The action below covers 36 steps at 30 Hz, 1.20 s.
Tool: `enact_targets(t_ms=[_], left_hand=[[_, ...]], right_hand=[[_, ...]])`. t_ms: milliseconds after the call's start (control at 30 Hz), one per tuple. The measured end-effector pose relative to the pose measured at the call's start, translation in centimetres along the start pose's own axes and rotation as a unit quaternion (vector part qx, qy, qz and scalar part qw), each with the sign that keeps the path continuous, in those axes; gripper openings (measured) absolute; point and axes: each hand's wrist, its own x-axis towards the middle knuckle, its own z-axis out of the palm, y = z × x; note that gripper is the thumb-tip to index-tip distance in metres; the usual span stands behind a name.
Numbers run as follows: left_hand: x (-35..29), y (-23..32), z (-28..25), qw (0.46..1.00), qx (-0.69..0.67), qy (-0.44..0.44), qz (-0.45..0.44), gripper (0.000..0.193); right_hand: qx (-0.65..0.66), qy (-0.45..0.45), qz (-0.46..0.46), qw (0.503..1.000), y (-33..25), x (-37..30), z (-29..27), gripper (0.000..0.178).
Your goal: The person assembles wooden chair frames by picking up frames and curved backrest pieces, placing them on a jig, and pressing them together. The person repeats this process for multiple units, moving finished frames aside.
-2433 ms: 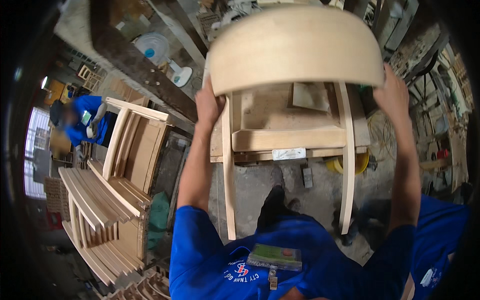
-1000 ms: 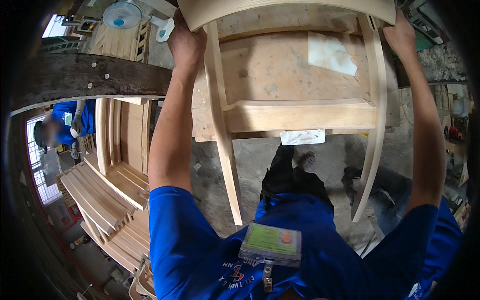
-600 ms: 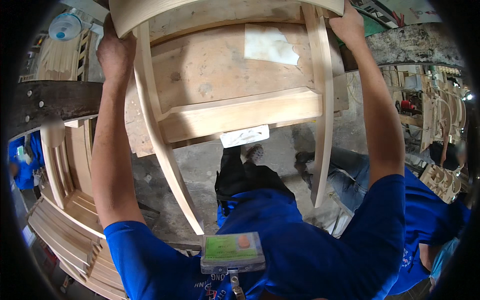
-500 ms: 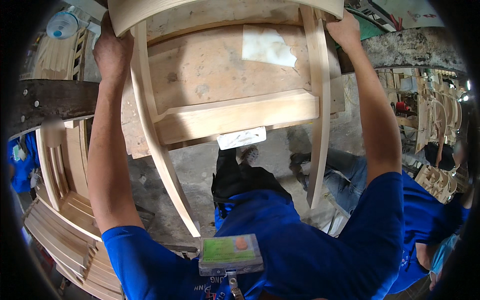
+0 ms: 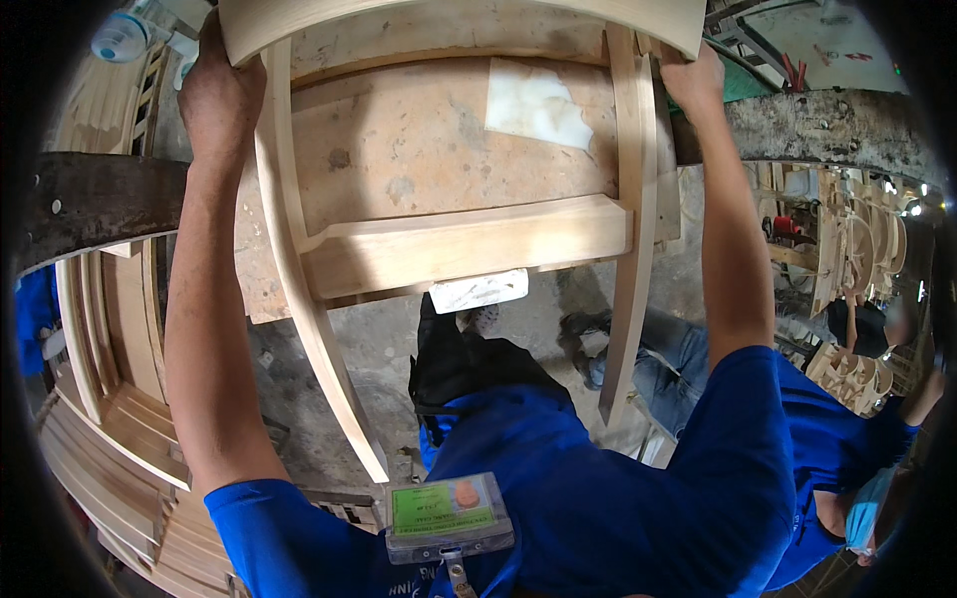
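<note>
A pale wooden chair frame (image 5: 469, 242) lies before me on a worn board (image 5: 399, 130). Its curved rail (image 5: 459, 18) spans the far end, a straight cross rail joins the two sides, and two legs point toward me. My left hand (image 5: 221, 100) is closed around the far left corner, where the curved rail meets the side piece. At the far right corner, my right hand (image 5: 695, 82) grips the same frame, its fingers partly hidden behind the wood. A small white block (image 5: 479, 290) sits at the board's near edge, below the cross rail.
A torn white sheet (image 5: 538, 105) lies on the board. Dark beams (image 5: 110, 204) run out on both sides. Slatted wooden furniture (image 5: 110, 389) stands at left, a co-worker in blue (image 5: 837, 419) is close at right, and a clear plastic bottle (image 5: 120, 38) is at far left.
The frame and both hands have shifted slightly in view, with the curved rail's right end lower and farther right. Both hands keep their hold.
</note>
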Motion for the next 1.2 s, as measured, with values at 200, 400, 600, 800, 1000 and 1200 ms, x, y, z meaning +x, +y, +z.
enact_targets(t_ms=[200,400,600,800,1000,1200], left_hand=[[0.3,0.1,-0.2,1.0,-0.025,0.004,0.011,0.052],[-0.3,0.4,-0.2,0.999,-0.044,-0.003,-0.009,0.052],[-1.1,0.4,-0.2,0.998,-0.047,0.02,0.041,0.051],[0.2,-0.1,-0.4,0.996,-0.028,0.044,0.077,0.038],[1.1,-0.1,-0.6,0.999,-0.031,-0.041,0.001,0.054],[1.1,0.0,-0.5,0.998,-0.018,-0.055,-0.006,0.051]], right_hand=[[0.013,-0.021,0.014,1.0,0.6,-0.1,0.2,0.034],[0.053,0.006,0.01,0.999,0.9,-0.3,1.3,0.033],[-0.013,0.049,-0.092,0.994,1.8,-1.3,2.0,0.033],[0.02,-0.02,-0.035,0.999,0.8,0.0,0.3,0.033],[0.03,-0.039,-0.007,0.999,0.5,0.1,-0.6,0.034],[0.07,-0.051,0.041,0.995,0.2,0.0,-0.3,0.035]])
